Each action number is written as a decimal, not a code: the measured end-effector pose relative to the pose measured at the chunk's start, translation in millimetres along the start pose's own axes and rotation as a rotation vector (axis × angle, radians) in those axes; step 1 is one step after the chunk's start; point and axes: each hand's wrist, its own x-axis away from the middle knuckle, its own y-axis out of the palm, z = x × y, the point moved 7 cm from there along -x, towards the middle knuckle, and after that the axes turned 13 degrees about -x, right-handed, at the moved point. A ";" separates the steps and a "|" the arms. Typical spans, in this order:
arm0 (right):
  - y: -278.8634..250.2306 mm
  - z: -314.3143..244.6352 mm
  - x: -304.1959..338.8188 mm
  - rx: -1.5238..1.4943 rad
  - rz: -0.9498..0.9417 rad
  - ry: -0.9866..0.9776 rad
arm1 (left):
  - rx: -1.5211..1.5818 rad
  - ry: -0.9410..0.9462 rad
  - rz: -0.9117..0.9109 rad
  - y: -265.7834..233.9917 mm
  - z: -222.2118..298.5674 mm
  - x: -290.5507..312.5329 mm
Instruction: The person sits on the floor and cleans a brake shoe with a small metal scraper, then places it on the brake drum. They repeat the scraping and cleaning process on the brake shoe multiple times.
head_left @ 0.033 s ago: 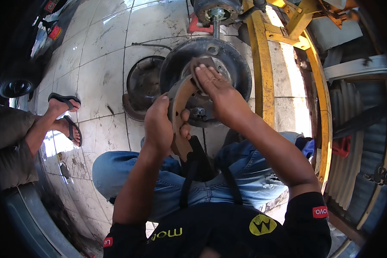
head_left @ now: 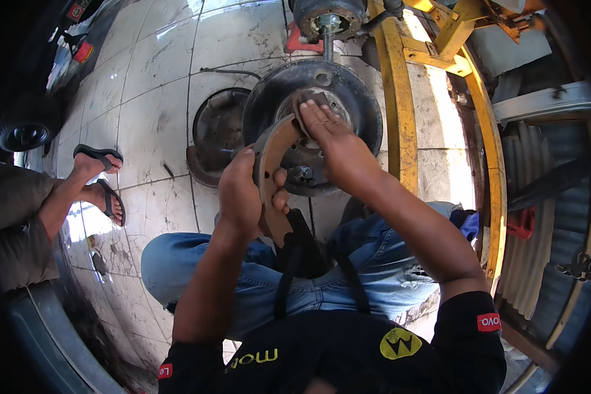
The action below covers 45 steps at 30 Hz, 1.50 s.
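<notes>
While the left hand (head_left: pixel 238 190) clasps an arc-shaped brown brake-shoe (head_left: pixel 279 139), the close-fingered right hand (head_left: pixel 335 139) presses brown sheeting (head_left: pixel 318 98); uneven pressure risks slipping.

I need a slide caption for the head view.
Left hand grips a curved brown part; right hand presses a dark sheet against its end.

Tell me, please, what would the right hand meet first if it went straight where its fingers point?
Past the brown sheet it touches, the right hand would probably meet the round black part, though depth is unclear.
</notes>
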 end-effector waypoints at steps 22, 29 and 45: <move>5.6 32.9 -13.4 0.004 0.042 0.145 | 0.017 -0.050 -0.012 3.8 -0.5 -1.7; 11.3 18.8 -4.6 -0.016 0.032 0.039 | 0.025 -0.065 -0.023 3.6 -7.2 -2.0; 7.3 21.6 -4.8 -0.059 0.004 0.102 | -0.016 -0.033 0.000 3.1 -5.0 -0.4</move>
